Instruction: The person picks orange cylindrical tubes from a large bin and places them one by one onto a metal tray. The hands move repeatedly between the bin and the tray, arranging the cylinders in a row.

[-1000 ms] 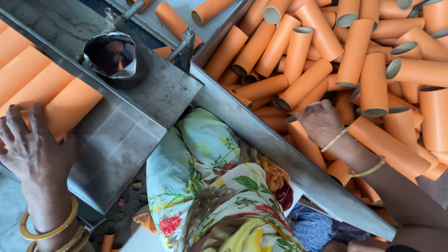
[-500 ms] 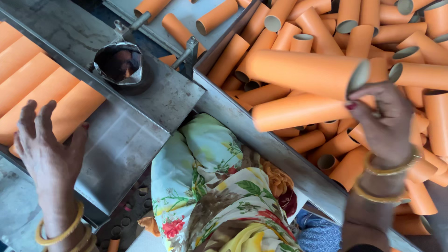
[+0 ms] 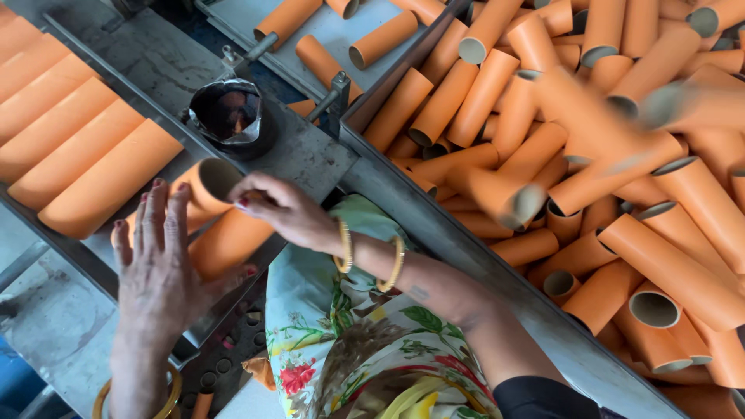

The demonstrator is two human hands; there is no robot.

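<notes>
bin of orange tubes [image 3: 621, 194] heaped far right | grey metal worktop [image 3: 155, 62] with laid row of tubes [image 3: 77, 155] left | held orange tube [image 3: 221, 233] long axis near-far, open end far | right hand [image 3: 283, 209] grips rim | left hand [image 3: 159, 264] open, spread flat on tube

A grey metal bench [image 3: 306, 155] carries orange cardboard tubes [image 3: 85, 151] laid side by side at left, a small dark pot [image 3: 229, 112] farther back, and two more tubes [image 3: 221, 233] near its front edge.
</notes>
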